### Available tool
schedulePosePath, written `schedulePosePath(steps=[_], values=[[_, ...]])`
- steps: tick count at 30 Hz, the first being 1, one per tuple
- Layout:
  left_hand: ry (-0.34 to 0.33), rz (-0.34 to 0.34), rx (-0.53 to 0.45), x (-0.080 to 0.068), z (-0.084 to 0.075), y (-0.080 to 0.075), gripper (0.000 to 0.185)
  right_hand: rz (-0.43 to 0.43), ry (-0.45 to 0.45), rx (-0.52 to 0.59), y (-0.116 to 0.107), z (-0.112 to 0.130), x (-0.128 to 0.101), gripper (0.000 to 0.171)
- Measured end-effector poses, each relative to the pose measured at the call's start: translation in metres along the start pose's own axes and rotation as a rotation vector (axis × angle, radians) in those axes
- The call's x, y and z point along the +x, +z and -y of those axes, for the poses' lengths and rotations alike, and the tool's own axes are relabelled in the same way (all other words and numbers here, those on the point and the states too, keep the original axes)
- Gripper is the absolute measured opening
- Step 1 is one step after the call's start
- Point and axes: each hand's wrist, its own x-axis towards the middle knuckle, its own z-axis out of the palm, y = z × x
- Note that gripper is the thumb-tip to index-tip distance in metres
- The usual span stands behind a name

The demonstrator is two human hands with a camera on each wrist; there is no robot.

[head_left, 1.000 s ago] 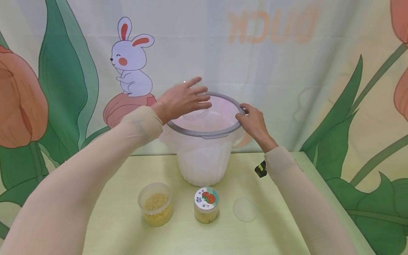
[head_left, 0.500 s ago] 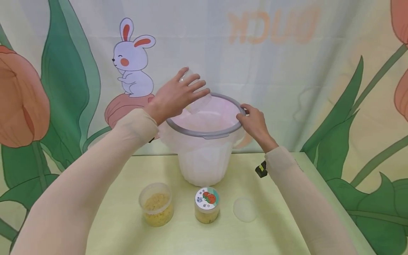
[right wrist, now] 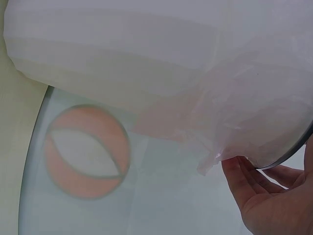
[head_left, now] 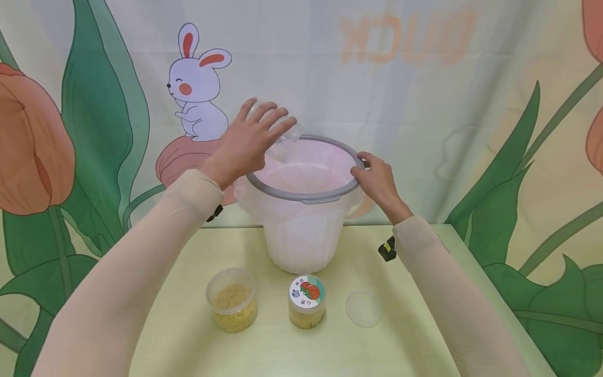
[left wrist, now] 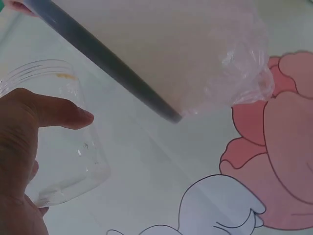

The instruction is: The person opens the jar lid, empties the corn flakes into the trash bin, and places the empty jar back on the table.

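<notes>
Tub (head_left: 236, 318) and lidded jar (head_left: 306, 303) nearest; clear jar (left wrist: 73, 156) beyond, tilted by bin (head_left: 303, 238) mouth.
Right hand (head_left: 379, 180): fingers and thumb grip bin rim. Left hand (head_left: 245, 142): wrapped round clear jar. Probably light, stiff, slick; best held mid-wall, clear of the mouth.

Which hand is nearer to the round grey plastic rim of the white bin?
The right hand grips the rim at its right side; the left hand is near the left side, apart from it, holding a clear, round, plastic-looking jar.
</notes>
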Motion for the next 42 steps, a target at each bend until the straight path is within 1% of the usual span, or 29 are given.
schedulePosePath(steps=[4, 6, 9, 13, 18, 24, 30, 35, 42], values=[[-0.104, -0.05, -0.109, -0.006, 0.002, 0.001, 0.082, 0.001, -0.01, -0.001, 0.0, 0.0, 0.0, 0.055], [-0.144, -0.08, -0.152, -0.008, 0.002, 0.0, 0.083, 0.004, -0.012, -0.002, 0.0, 0.0, 0.001, 0.055], [-0.176, -0.13, -0.189, -0.011, 0.001, -0.002, 0.082, 0.005, -0.012, 0.0, 0.0, 0.001, 0.001, 0.055], [-0.195, -0.183, -0.207, -0.018, -0.003, -0.006, 0.08, 0.002, -0.015, 0.003, 0.001, 0.001, 0.002, 0.055], [-0.219, -0.232, -0.19, -0.028, -0.012, -0.009, 0.081, 0.004, -0.018, 0.008, 0.002, 0.001, 0.002, 0.056], [-0.224, -0.312, -0.2, -0.038, -0.023, -0.011, 0.084, -0.001, 0.0, 0.001, 0.004, 0.001, 0.001, 0.055], [-0.231, -0.418, -0.256, -0.049, -0.033, -0.011, 0.084, -0.001, 0.008, -0.003, 0.005, 0.002, 0.001, 0.055], [-0.225, -0.5, -0.305, -0.054, -0.044, -0.011, 0.084, -0.018, 0.004, 0.007, 0.004, 0.0, 0.0, 0.054], [-0.233, -0.57, -0.342, -0.064, -0.057, -0.01, 0.084, -0.023, -0.012, 0.009, 0.001, -0.001, 0.0, 0.054]])
